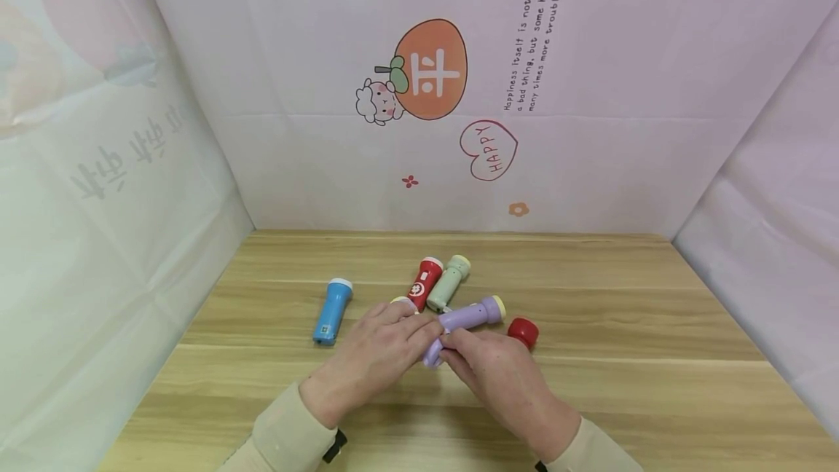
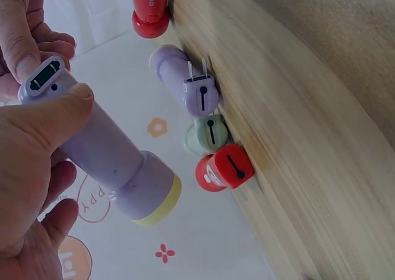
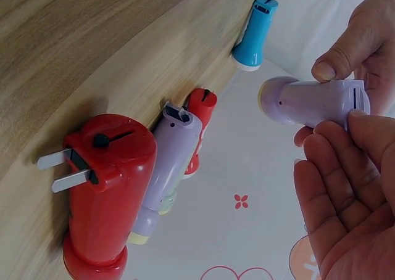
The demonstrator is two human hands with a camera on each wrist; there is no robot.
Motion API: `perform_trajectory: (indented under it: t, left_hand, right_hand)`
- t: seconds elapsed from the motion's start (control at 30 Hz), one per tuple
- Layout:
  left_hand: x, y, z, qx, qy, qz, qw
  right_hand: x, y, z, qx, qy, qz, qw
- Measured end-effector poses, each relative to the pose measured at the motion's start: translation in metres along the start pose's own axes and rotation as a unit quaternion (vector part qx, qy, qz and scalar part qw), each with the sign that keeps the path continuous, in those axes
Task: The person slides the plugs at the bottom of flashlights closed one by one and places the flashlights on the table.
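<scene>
My left hand (image 1: 387,348) grips a light purple flashlight (image 2: 105,138) around its body, thumb along the side. Its yellow-rimmed head points away from me, and a dark oval socket shows at its tail in the left wrist view. At that tail end my right hand (image 1: 501,381) pinches, its thumb (image 3: 364,123) beside the dark slot and its other fingers below the body. A second purple flashlight (image 1: 472,314) lies on the table just beyond the hands, metal prongs (image 2: 197,68) standing out of its tail.
A blue flashlight (image 1: 333,312) lies to the left. Behind the hands are a red flashlight (image 1: 422,282) with a white emblem and a pale green one (image 1: 448,282). Another red flashlight (image 3: 111,181), prongs out, lies right, partly hidden by my right hand. Printed cloth (image 1: 328,166) walls the wooden table (image 1: 623,297).
</scene>
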State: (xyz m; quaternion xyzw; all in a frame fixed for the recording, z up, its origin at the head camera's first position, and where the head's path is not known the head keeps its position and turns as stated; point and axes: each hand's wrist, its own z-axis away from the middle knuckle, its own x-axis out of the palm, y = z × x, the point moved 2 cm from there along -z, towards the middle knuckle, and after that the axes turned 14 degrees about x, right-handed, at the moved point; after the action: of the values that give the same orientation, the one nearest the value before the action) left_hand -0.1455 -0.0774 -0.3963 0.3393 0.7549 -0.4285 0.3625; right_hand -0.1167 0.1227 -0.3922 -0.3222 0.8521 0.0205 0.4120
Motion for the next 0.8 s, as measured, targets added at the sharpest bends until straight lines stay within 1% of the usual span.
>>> perform_trajectory:
  t: [0.1,0.23,0.37,0.5,0.63,0.8]
  left_hand:
    - [-0.0008,-0.0006,-0.0005,-0.001,0.0,-0.007,1.0]
    - [-0.002,-0.0012,-0.0015,0.001,-0.02,-0.01,0.9997]
    - [-0.0031,-0.0012,-0.0017,-0.001,-0.053,0.013,0.9985]
    - [-0.0036,-0.0003,-0.0009,-0.008,-0.071,0.036,0.9968]
    - [-0.0032,-0.0002,-0.0013,-0.019,-0.072,0.064,0.9952]
    - [-0.0035,-0.0006,-0.0004,-0.033,-0.058,0.109,0.9918]
  right_hand:
    - [-0.0004,-0.0001,-0.0005,0.0,-0.002,0.0,1.0]
    - [-0.0013,-0.0006,-0.0015,-0.001,-0.003,-0.001,1.0]
    - [-0.0019,-0.0015,-0.0022,-0.002,-0.003,-0.005,1.0]
    - [-0.0018,-0.002,-0.0024,0.002,-0.007,-0.008,1.0]
    - [-0.0011,-0.0022,-0.0024,0.004,-0.008,-0.005,1.0]
    - [-0.0003,-0.0027,-0.0023,0.006,-0.007,-0.006,1.0]
